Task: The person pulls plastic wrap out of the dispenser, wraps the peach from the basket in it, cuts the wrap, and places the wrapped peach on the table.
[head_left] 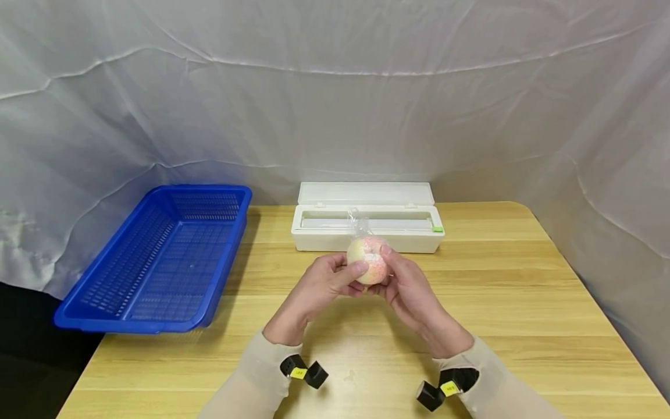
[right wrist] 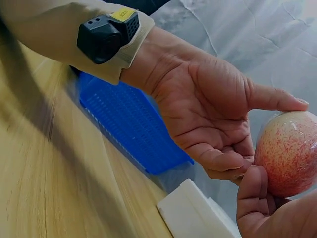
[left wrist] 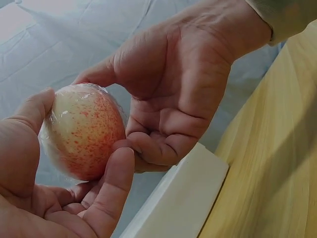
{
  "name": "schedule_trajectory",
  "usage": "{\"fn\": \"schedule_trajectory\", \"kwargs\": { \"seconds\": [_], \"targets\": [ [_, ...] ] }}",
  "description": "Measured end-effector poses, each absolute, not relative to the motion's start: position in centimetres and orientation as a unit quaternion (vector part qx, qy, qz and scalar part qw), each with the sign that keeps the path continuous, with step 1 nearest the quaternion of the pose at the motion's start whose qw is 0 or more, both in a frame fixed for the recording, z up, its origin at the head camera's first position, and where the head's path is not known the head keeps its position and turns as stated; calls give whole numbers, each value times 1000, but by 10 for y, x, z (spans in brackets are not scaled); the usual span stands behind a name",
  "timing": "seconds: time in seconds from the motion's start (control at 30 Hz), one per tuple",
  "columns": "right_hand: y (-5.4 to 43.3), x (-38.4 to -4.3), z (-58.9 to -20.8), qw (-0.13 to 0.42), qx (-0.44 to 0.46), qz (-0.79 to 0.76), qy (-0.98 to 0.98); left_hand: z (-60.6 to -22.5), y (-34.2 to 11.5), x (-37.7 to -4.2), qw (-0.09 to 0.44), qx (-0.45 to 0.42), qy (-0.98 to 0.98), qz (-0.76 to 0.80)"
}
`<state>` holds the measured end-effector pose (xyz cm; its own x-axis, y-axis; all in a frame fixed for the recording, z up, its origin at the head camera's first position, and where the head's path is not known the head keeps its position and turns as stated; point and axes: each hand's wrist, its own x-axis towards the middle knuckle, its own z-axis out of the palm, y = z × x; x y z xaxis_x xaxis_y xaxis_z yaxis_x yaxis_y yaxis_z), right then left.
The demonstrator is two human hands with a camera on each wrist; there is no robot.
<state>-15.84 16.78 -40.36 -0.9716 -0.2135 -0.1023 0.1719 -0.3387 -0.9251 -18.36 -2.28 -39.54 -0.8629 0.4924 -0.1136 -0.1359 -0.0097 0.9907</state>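
A peach (head_left: 366, 260), pale yellow with red speckles, is wrapped in clear plastic film that shines in both wrist views. Both hands hold it up over the table, just in front of the white cling film box (head_left: 366, 241). My left hand (head_left: 325, 280) grips its left side, thumb on the near face and fingers underneath. From the right, my right hand (head_left: 416, 294) grips it with the thumb near the top and curled fingers below. In the left wrist view, fingertips of both hands meet at the lower edge of the peach (left wrist: 86, 131).
The cling film box's lid (head_left: 365, 193) stands raised at the back, with a film roll (head_left: 387, 224) inside and a green clip (head_left: 437, 229) at its right end. A blue plastic basket (head_left: 222, 279) stands on the left of the wooden table (head_left: 523, 326). Grey cloth hangs behind.
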Motion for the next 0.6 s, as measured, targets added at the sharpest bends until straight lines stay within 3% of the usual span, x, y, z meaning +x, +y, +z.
{"fn": "schedule_trajectory", "kwargs": {
  "seconds": [0.6],
  "targets": [
    [174,-154,-393,164,-33,-858,485,-396,-34,-186,227,186,636,714]
  ]
}}
